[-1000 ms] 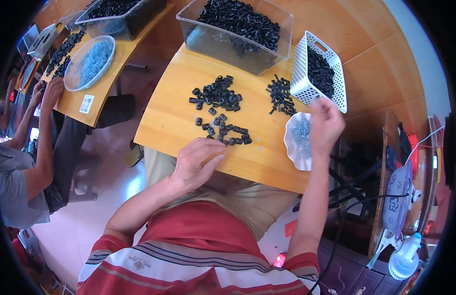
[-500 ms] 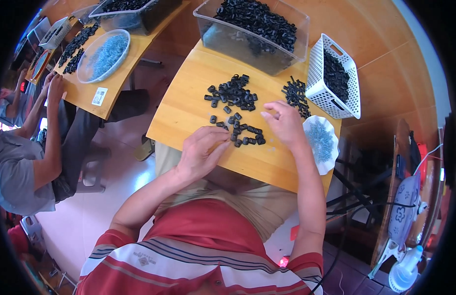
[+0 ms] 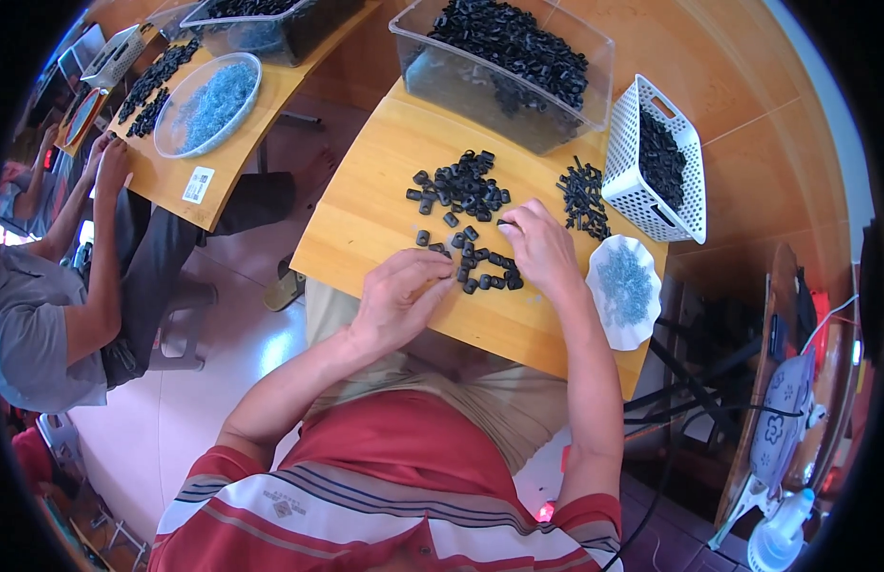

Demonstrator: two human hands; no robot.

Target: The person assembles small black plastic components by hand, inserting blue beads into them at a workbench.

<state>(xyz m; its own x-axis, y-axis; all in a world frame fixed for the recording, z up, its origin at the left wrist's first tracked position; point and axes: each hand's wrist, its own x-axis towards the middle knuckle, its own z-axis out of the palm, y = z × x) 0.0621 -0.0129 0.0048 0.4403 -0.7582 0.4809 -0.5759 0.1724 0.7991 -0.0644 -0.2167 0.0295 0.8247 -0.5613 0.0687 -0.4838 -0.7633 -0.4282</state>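
My left hand is at the table's near edge, its thumb and fingers pinched together; whatever they hold is hidden. My right hand is just above the tabletop, pinching a small dark plastic piece that pokes out to the left of the fingertips. Between the hands lie several loose short black plastic parts, some in a rough ring. Farther back is a larger heap of the same black parts. Thin black stick-like pieces are piled to the right, beyond my right hand.
A scalloped white dish of small clear-blue pieces stands at the right edge. Behind it is a white perforated basket of black parts. A clear bin of black parts stands at the back. At left, a person works at another table.
My right thumb and fingers, apart before, have closed on a small dark piece, and that hand has come slightly left. My left hand stays pinched in nearly the same place. The whole view has shifted slightly.
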